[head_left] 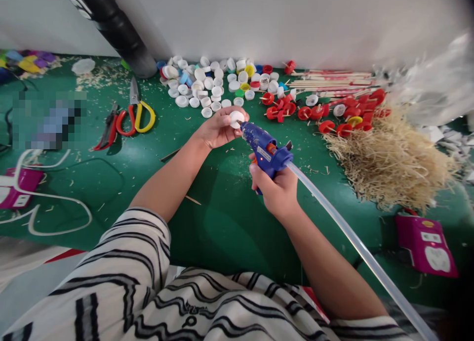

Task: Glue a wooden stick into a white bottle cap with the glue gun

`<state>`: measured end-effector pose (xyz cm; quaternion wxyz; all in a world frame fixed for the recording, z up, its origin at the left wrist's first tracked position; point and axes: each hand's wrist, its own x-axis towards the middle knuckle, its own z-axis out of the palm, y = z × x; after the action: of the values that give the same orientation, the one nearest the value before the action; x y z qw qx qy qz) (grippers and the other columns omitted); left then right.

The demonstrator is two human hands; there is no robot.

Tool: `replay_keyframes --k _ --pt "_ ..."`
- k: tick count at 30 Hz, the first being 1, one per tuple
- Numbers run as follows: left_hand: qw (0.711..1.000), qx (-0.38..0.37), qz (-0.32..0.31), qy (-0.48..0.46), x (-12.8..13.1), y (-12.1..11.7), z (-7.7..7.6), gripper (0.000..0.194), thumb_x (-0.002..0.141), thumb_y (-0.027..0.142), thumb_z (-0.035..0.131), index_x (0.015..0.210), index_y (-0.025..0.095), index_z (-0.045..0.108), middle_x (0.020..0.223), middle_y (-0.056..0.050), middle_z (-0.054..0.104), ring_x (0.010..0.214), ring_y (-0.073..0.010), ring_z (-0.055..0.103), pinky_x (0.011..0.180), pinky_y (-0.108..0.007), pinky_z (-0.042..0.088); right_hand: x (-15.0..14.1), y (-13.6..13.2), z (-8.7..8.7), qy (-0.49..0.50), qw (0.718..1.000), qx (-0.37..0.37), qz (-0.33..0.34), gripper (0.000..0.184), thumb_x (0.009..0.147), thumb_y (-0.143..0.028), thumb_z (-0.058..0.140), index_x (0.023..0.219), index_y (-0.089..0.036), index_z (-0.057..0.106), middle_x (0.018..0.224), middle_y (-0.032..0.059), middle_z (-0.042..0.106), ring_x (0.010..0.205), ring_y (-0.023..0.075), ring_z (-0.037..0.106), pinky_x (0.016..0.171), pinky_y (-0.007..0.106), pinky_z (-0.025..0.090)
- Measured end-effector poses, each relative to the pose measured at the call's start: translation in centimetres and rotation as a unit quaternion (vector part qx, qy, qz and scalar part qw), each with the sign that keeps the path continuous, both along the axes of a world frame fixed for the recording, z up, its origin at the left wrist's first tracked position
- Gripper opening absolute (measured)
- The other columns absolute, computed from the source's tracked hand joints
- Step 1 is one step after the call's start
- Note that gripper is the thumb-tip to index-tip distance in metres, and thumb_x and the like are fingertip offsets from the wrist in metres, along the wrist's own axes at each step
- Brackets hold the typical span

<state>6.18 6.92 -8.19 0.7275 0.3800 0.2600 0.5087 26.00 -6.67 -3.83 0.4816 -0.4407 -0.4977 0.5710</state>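
Between the fingers of my left hand [218, 128] is a white bottle cap [236, 119], held up over the middle of the table. My right hand [277, 188] is wrapped round the handle of a blue glue gun [264, 148], whose small red light is lit. The gun's nozzle is at the cap's right edge; whether it touches cannot be made out. A long clear glue stick [340, 232] runs out of the back of the gun, down to the lower right. Beyond my hands lie many loose bottle caps [200, 74], mostly white.
Red caps with sticks [316, 112] and wooden skewers [333, 81] lie at the back right, beside shredded straw [396, 158]. Scissors [137, 113] and red-handled cutters [108, 131] are to the left. A black bottle [122, 34] stands behind. Magenta power boxes [425, 242] and cables [55, 195] lie nearer.
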Motion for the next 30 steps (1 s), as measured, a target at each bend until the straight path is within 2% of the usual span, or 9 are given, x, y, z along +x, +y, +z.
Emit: replay_keyframes --k 2,7,11,19,24,28,30 --pt "1.0 -0.009 0.003 -0.004 0.0 0.0 -0.03 0.06 0.052 0.053 0.108 0.077 0.015 0.068 0.083 -0.002 0.069 0.061 -0.0093 0.069 0.052 -0.02 0.056 0.07 -0.01 -0.13 -0.011 1.0 -0.002 -0.003 0.025 0.087 -0.041 0.077 0.103 -0.023 0.072 0.064 -0.0057 0.061 0.049 0.0098 0.05 0.049 0.028 0.042" --pt "0.999 -0.034 0.026 -0.009 0.05 0.07 -0.1 0.05 0.067 0.05 0.102 0.082 0.016 0.069 0.079 0.0 0.066 0.06 -0.0092 0.069 0.051 -0.02 0.057 0.18 -0.07 -0.1 -0.018 1.0 0.003 -0.004 0.025 0.088 -0.041 0.076 0.104 -0.022 0.072 0.067 -0.0046 0.062 0.051 0.0097 0.05 0.049 0.028 0.042" --pt "1.0 -0.01 0.007 -0.007 0.07 0.04 0.07 0.052 0.062 0.048 0.105 0.077 0.015 0.068 0.08 0.0 0.068 0.059 -0.0082 0.068 0.053 -0.019 0.057 0.19 -0.02 0.09 -0.027 1.0 0.003 -0.008 0.025 0.087 -0.041 0.076 0.104 -0.022 0.072 0.065 -0.005 0.061 0.05 0.0098 0.05 0.049 0.028 0.041" --pt "1.0 0.002 0.007 0.005 0.04 0.03 0.03 0.053 0.061 0.052 0.103 0.077 0.016 0.069 0.082 0.001 0.072 0.059 -0.0072 0.07 0.055 -0.017 0.058 0.28 -0.04 0.0 -0.044 0.999 -0.004 -0.014 0.028 0.087 -0.041 0.077 0.106 -0.02 0.073 0.069 -0.0041 0.063 0.052 0.0096 0.051 0.051 0.028 0.043" --pt "1.0 -0.003 0.007 0.012 0.06 0.11 -0.06 0.049 0.065 0.05 0.102 0.078 0.016 0.069 0.084 0.0 0.073 0.063 -0.0093 0.072 0.056 -0.018 0.057 0.26 0.04 0.1 -0.038 0.999 0.007 -0.012 0.026 0.087 -0.041 0.077 0.104 -0.021 0.073 0.066 -0.0046 0.062 0.05 0.0097 0.051 0.049 0.028 0.042" --pt "0.999 -0.027 0.023 0.004 0.14 0.16 0.04 0.047 0.076 0.053 0.096 0.076 0.016 0.066 0.079 0.002 0.07 0.057 -0.0073 0.069 0.054 -0.018 0.057 0.23 0.05 0.16 -0.032 0.999 -0.002 -0.008 0.028 0.086 -0.042 0.077 0.103 -0.021 0.072 0.062 -0.006 0.06 0.048 0.0094 0.05 0.047 0.028 0.042" --pt "0.999 -0.024 0.021 0.007 0.17 0.16 0.1 0.047 0.075 0.052 0.096 0.076 0.016 0.066 0.079 0.002 0.069 0.057 -0.007 0.069 0.054 -0.018 0.057 0.2 0.05 0.16 -0.033 0.999 -0.003 -0.009 0.028 0.086 -0.042 0.077 0.103 -0.021 0.072 0.062 -0.0061 0.06 0.048 0.0095 0.05 0.048 0.028 0.042"
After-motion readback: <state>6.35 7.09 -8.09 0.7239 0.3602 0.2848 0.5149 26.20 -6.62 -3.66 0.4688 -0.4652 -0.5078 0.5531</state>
